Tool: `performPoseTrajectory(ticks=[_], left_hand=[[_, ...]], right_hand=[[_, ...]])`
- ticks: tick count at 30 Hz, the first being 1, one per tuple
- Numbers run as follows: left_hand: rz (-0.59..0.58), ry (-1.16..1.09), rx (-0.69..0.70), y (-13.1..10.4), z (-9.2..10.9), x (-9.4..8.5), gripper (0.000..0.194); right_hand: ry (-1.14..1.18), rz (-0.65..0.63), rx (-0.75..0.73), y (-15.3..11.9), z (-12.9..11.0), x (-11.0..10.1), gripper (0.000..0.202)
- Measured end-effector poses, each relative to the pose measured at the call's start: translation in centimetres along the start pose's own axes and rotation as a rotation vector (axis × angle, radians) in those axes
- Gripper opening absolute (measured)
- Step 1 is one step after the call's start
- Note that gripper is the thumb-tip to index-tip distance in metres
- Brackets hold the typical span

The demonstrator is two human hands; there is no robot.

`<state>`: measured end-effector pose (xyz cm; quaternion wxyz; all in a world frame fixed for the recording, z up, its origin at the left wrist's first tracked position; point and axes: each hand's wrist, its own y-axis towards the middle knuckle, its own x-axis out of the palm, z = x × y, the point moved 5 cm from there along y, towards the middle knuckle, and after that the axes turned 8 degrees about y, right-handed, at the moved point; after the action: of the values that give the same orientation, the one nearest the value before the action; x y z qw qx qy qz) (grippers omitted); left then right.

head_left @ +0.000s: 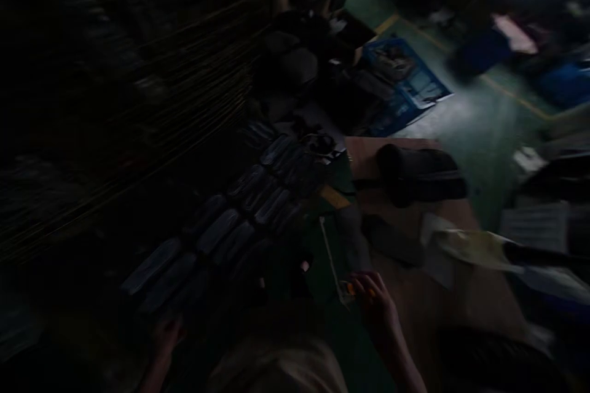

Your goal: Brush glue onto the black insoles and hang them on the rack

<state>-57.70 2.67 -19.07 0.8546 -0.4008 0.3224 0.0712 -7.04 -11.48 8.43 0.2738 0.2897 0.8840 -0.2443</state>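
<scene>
In the dim head view, my right hand (374, 298) is closed around a small orange-handled tool (351, 288), which sticks out at the fingertips. A thin pale cord (329, 252) runs up and left from near that tool. My left hand (168, 330) is low on the left, dark and blurred, so its fingers cannot be made out. Just above it lie rows of dark, elongated bundles (219, 230).
A brown board or table (461, 307) at right carries a dark rolled item (421, 175) and cloth pieces. Behind it, a blue crate (428, 83) stands on the green floor. Dense dark strands (203, 98) fill the upper left.
</scene>
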Motion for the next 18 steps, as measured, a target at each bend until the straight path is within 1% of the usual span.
performPoseTrajectory(ticks=[1, 2, 3, 4, 5, 7, 8, 9, 10, 11, 13, 14, 16, 17, 18], left_hand=[[-0.051, 0.059, 0.008, -0.1, 1.0, 2.0, 0.029], [-0.127, 0.136, 0.053, -0.6, 2.6, 4.3, 0.028], [-0.209, 0.199, 0.097, -1.5, 4.4, 6.9, 0.028], [-0.306, 0.259, 0.167, -3.0, 6.6, 9.6, 0.028], [-0.413, 0.298, 0.260, -5.1, 9.1, 12.4, 0.028], [-0.607, 0.336, 0.490, -10.6, 14.6, 17.2, 0.030], [-0.651, 0.321, 0.620, -13.8, 17.4, 19.1, 0.029], [-0.682, 0.298, 0.760, -17.0, 20.3, 20.7, 0.025], [-0.690, 0.292, 0.916, -20.4, 23.0, 22.1, 0.021], [-0.661, 0.315, 1.073, -23.6, 25.5, 23.2, 0.022], [-0.637, 0.416, 1.383, -30.0, 29.6, 25.6, 0.032], [-0.648, 0.469, 1.520, -33.0, 31.2, 26.9, 0.039], [-0.676, 0.588, 1.755, -38.1, 33.5, 29.9, 0.055], [-0.687, 0.661, 1.854, -40.2, 34.2, 31.6, 0.064], [-0.680, 0.741, 1.920, -41.8, 34.7, 33.3, 0.074]], right_hand=[[-0.034, 0.050, 0.005, -0.1, 0.3, -1.8, 0.042], [-0.070, 0.108, 0.028, -0.2, 1.0, -3.6, 0.041], [-0.087, 0.169, 0.054, -0.4, 1.9, -5.5, 0.041], [-0.074, 0.235, 0.077, -0.7, 3.0, -7.3, 0.042], [-0.031, 0.308, 0.089, -1.1, 4.1, -9.1, 0.045], [0.098, 0.432, 0.090, -2.0, 6.3, -12.0, 0.047], [0.162, 0.481, 0.101, -2.4, 7.2, -13.3, 0.047], [0.218, 0.527, 0.126, -2.8, 8.1, -14.5, 0.046], [0.274, 0.569, 0.158, -3.1, 8.9, -15.5, 0.046], [0.339, 0.609, 0.189, -3.5, 9.5, -16.6, 0.046], [0.504, 0.697, 0.227, -4.1, 10.6, -18.5, 0.049], [0.597, 0.739, 0.231, -4.3, 11.2, -19.4, 0.051], [0.795, 0.822, 0.240, -4.6, 12.6, -20.9, 0.055], [0.900, 0.865, 0.257, -4.7, 13.6, -21.4, 0.057], [1.011, 0.908, 0.277, -4.8, 14.7, -21.8, 0.059]])
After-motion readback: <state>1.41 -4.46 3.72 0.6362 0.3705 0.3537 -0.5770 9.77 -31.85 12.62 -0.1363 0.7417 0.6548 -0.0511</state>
